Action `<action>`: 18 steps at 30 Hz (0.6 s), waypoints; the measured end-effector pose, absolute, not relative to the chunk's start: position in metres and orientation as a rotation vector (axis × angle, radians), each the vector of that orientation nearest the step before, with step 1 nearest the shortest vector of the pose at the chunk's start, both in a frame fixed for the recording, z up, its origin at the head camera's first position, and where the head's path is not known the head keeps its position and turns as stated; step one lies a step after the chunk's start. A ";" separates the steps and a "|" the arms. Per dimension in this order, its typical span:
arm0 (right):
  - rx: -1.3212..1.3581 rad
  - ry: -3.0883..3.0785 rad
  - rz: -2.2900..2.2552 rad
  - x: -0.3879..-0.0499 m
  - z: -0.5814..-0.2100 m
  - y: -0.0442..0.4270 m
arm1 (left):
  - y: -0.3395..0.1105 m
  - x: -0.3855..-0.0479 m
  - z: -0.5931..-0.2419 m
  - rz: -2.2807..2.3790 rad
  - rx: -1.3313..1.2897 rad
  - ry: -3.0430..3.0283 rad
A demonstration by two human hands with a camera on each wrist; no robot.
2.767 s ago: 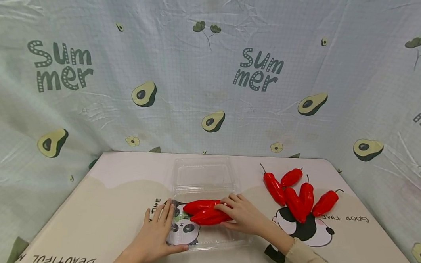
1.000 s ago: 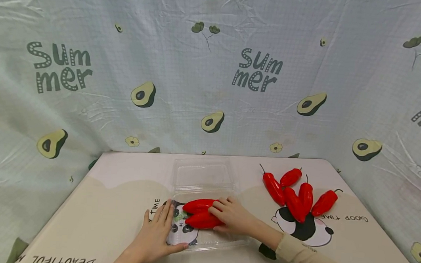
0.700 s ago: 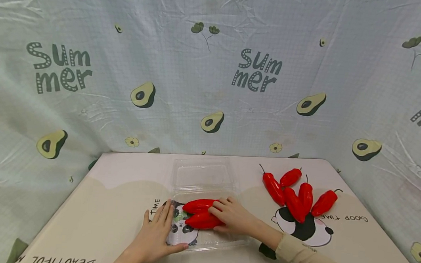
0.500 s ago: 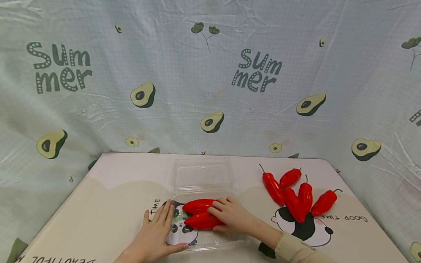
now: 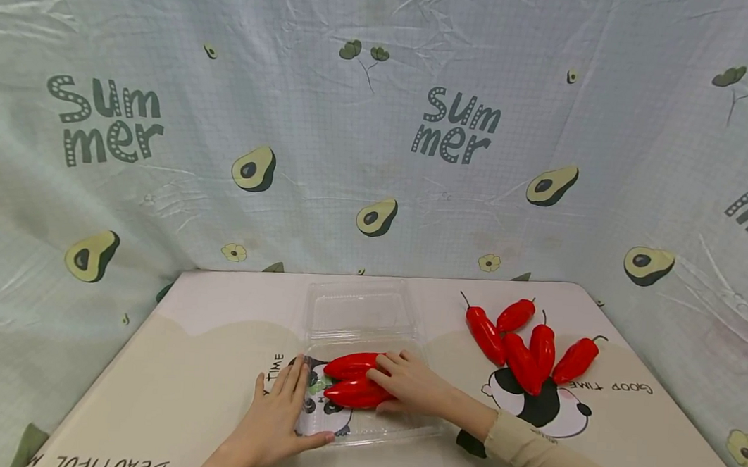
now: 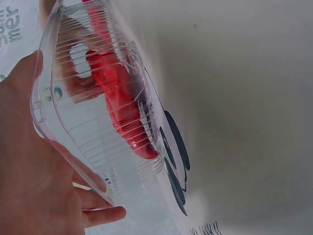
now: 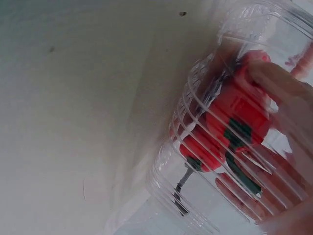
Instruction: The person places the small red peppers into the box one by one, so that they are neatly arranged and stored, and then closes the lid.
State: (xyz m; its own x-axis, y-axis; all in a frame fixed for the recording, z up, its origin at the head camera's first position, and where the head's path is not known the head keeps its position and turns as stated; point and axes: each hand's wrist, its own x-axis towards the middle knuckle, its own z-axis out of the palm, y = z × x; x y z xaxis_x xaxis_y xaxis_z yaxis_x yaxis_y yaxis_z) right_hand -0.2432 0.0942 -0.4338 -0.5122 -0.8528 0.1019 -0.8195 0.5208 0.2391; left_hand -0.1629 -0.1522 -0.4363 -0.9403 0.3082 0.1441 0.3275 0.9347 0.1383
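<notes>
A clear plastic clamshell box (image 5: pixel 395 426) lies on the table with its lid (image 5: pixel 362 310) folded back. Two red peppers, likely imitation ones, lie side by side in its base: a rear pepper (image 5: pixel 349 365) and a front pepper (image 5: pixel 354 394). My right hand (image 5: pixel 418 389) curls round the stem half of the front one. In the right wrist view, a green stem (image 7: pixel 242 171) shows through the ribbed wall, between thumb and fingers. Straight and spread, the fingers of my left hand (image 5: pixel 275 415) rest on the box's left rim, the thumb along its front corner.
Several more red peppers (image 5: pixel 522 365) lie in a loose group at the right of the table (image 5: pixel 200 394), some touching. A light printed curtain (image 5: pixel 316 118) hangs behind the table and along both sides.
My right hand has moved a little left and toward the front with the front pepper, which now sits closer beside the rear one. The left hand has stayed on the rim.
</notes>
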 end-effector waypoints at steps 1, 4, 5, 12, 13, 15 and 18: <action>1.425 -2.555 -0.230 -0.243 -0.434 0.094 | -0.152 -0.163 -0.436 -0.247 -0.488 -2.972; 1.431 -2.554 -0.202 -0.244 -0.434 0.095 | -0.152 -0.163 -0.436 -0.250 -0.489 -2.974; 1.434 -2.553 -0.191 -0.244 -0.435 0.096 | -0.152 -0.163 -0.436 -0.252 -0.489 -2.975; 1.444 -2.535 -0.161 -0.243 -0.435 0.100 | -0.152 -0.163 -0.435 -0.239 -0.484 -2.986; 1.446 -2.538 -0.160 -0.243 -0.435 0.100 | -0.152 -0.164 -0.435 -0.236 -0.482 -2.987; 1.446 -2.549 -0.151 -0.243 -0.435 0.101 | -0.152 -0.163 -0.435 -0.236 -0.476 -2.990; 1.448 -2.554 -0.149 -0.242 -0.433 0.103 | -0.151 -0.164 -0.435 -0.229 -0.475 -2.992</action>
State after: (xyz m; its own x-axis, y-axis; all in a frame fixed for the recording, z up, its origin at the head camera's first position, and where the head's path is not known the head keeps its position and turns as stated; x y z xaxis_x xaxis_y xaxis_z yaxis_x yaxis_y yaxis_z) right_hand -0.2423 0.1026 -0.4332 -0.4993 -0.8573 0.1253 -0.8370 0.5146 0.1859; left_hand -0.1637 -0.1514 -0.4353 -0.9459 0.2993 0.1257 0.3149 0.9399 0.1319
